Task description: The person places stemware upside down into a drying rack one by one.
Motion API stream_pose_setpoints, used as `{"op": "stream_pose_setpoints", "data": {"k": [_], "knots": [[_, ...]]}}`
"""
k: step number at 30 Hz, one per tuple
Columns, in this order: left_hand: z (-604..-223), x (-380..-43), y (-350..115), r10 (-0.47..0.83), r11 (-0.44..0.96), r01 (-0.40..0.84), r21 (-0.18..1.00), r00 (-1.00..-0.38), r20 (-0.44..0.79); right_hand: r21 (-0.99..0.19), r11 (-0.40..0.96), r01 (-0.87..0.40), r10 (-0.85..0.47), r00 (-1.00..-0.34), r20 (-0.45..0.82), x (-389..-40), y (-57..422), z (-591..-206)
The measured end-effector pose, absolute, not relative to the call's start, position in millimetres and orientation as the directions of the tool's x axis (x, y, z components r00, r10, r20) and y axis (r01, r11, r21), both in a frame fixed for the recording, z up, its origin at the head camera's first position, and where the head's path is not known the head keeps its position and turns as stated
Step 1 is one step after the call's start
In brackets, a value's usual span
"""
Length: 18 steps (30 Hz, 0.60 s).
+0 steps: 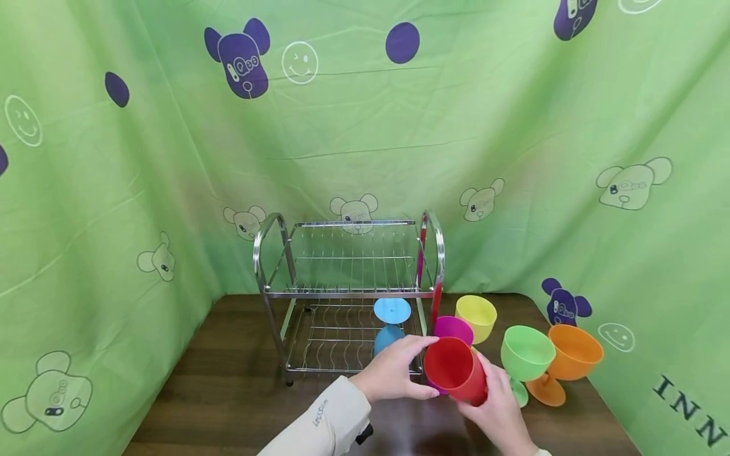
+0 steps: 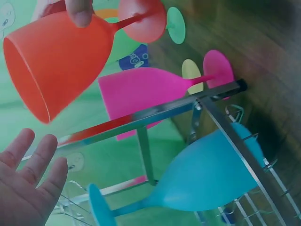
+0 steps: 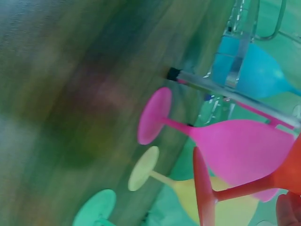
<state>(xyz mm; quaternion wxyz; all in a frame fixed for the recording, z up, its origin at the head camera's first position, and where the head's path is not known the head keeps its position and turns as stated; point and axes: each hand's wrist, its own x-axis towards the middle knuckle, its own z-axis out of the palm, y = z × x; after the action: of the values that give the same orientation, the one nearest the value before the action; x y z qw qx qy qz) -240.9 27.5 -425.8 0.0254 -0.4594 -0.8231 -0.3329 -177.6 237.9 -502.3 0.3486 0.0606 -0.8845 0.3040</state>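
Observation:
My right hand (image 1: 497, 405) grips a red plastic goblet (image 1: 453, 366) by the side of its bowl and holds it above the tabletop. In the left wrist view the red goblet (image 2: 61, 61) is tilted, its mouth facing the left hand. My left hand (image 1: 393, 373) reaches toward its rim with thumb and fingers spread; the left wrist view shows those fingers (image 2: 42, 160) apart from the bowl. Behind the red goblet a magenta goblet (image 1: 454, 329) stands beside the rack, partly hidden. A blue goblet (image 1: 392, 310) sits upside down on the rack's lower shelf.
The two-tier metal dish rack (image 1: 353, 294) stands on a dark wooden table (image 1: 228, 373). Upright at the right are a yellow goblet (image 1: 476, 316), a green goblet (image 1: 527, 354) and an orange goblet (image 1: 576, 353). A green printed curtain (image 1: 342, 126) encloses the table's back and sides.

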Motion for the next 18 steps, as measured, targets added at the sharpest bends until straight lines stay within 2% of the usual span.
{"op": "stream_pose_setpoints", "data": {"k": [5,10,18], "knots": [[-420,-238,29,0.744,0.425,0.833,0.355,-0.544,0.388,-0.390,0.832,-0.395,0.006,-0.696,0.718,-182,233,-499],[-417,-238,27,0.752,0.454,0.835,0.309,-0.546,0.370,-0.289,0.854,-0.432,-0.081,-0.659,0.748,-184,226,-497],[-423,-242,19,0.793,0.453,0.864,0.220,-0.503,0.343,-0.197,0.861,-0.469,-0.159,-0.615,0.772,-187,214,-492]]}}
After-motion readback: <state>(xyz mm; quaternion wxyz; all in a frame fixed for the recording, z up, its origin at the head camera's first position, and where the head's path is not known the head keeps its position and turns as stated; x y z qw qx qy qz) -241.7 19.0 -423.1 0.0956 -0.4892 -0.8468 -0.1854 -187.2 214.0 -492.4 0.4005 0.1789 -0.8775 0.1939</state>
